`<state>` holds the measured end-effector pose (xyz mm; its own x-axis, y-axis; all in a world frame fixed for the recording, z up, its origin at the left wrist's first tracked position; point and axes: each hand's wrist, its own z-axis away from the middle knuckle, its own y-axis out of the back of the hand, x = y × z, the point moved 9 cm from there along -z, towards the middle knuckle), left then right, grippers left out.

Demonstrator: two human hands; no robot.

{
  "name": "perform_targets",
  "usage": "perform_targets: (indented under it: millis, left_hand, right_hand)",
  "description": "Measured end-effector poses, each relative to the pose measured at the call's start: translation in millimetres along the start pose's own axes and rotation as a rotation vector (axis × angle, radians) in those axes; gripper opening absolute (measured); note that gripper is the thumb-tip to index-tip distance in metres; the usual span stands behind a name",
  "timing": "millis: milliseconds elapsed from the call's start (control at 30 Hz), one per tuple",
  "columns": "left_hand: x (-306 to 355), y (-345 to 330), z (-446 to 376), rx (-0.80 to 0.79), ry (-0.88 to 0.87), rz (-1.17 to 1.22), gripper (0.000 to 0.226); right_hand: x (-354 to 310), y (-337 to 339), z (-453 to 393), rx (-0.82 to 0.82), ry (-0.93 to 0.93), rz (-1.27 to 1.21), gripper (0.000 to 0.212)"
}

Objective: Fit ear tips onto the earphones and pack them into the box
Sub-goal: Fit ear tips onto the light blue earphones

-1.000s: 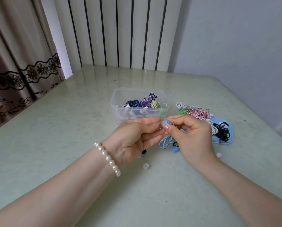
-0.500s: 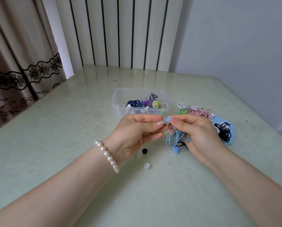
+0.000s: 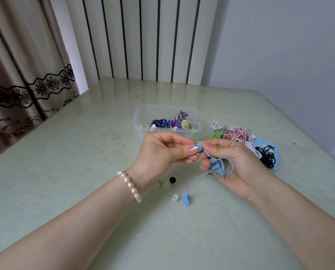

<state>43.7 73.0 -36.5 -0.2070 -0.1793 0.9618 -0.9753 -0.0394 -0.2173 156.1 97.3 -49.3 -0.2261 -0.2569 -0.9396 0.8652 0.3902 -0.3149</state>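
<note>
Earbud [image 3: 200,146] of the blue earphone pinched between left hand [image 3: 163,151] and right hand [image 3: 233,162], above the desk [image 3: 65,172]; right also grips its coiled cable. Risk: tip slips off, rolls among 3 loose tips [image 3: 174,197]. Box [image 3: 143,121] beyond.

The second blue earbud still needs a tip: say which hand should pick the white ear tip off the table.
Left, probably. The white ear tip lies below the left hand, whose fingers pinch only the blue earbud. The right hand holds the blue cable bundle and sits farther off.
</note>
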Motion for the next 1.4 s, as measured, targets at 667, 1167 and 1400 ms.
perform_targets:
  millis: [667, 1167, 1400]
  left_hand:
    - [-1.3, 1.8, 0.4, 0.071, -0.050, -0.044, 0.018]
    - [16.1, 3.3, 5.4, 0.145, -0.214, -0.161, 0.021]
    - [3.4, 4.3, 1.1, 0.105, -0.050, 0.010, 0.013]
  right_hand:
    - [-11.2, 10.6, 1.3, 0.115, 0.087, 0.037, 0.017]
    - [-4.0, 6.3, 0.9, 0.073, 0.031, 0.117, 0.015]
    - [-9.0, 9.3, -0.1, 0.084, 0.106, 0.127, 0.015]
